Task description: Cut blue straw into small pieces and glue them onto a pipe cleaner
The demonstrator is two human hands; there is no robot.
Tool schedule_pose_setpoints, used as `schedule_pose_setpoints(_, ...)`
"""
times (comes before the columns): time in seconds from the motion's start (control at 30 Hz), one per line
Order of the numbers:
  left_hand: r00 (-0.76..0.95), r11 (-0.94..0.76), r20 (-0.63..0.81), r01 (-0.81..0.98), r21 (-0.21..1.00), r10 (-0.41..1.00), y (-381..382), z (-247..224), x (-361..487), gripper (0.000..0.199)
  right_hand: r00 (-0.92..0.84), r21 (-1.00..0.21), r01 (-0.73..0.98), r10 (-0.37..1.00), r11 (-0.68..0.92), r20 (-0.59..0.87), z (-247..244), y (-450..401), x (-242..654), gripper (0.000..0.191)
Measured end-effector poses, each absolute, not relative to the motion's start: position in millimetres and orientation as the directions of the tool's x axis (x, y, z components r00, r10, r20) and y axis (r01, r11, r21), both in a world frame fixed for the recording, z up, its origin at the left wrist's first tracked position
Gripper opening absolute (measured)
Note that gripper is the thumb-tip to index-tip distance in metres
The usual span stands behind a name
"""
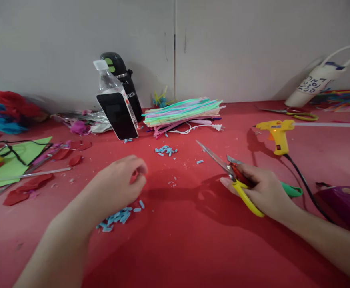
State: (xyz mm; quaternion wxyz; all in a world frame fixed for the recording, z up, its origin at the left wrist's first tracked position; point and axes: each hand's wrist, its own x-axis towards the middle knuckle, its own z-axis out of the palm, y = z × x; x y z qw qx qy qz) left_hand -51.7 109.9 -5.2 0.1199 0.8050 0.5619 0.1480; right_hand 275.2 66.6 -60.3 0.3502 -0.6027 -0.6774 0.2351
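My right hand (265, 188) is closed around yellow-handled scissors (217, 158), whose blades point up and left over the red table. A short grey blade tip (233, 160) and a green handle-like piece (293, 190) show on either side of that hand; whether they belong together is hidden. My left hand (122, 180) hovers with curled fingers, the thumb a little apart from them and nothing visible between. Below it lies a pile of short light-blue pieces (117, 218). A smaller group of blue pieces (165, 150) sits farther back, and one single piece (199, 162) lies near the scissors.
A phone (119, 116) leans on a clear bottle (107, 78), with a black flask (129, 88) behind. Pipe cleaner bundles (183, 114) lie at the wall. A yellow glue gun (277, 134) and its cord stand right, near a purple device (343, 204). Green paper (37, 150) lies left.
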Motion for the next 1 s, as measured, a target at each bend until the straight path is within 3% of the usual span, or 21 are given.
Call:
schedule_pose_setpoints(0.17,0.459,-0.449,0.074,0.804,0.390,0.886,103.8,-9.3,0.1,0.015,0.039,-0.778,0.616,0.983,0.119,0.181,-61.6,67.9,276.2,0.033)
schedule_pose_setpoints(0.47,0.533,-0.532,0.042,0.830,0.169,0.845,129.4,-19.4,68.0,0.022,0.030,-0.790,0.595,0.979,0.146,0.203,-58.9,69.9,277.1,0.039)
schedule_pose_setpoints(0.8,0.492,-0.490,0.004,0.865,0.112,0.870,154.2,-35.7,100.4,0.030,0.020,-0.830,0.536,0.980,0.156,0.197,-57.0,71.2,275.8,0.042)
schedule_pose_setpoints(1.0,0.496,-0.496,0.033,0.860,0.118,0.868,159.1,-36.0,93.2,0.023,0.031,-0.838,0.528,0.983,0.137,0.180,-60.0,71.2,277.8,0.041)
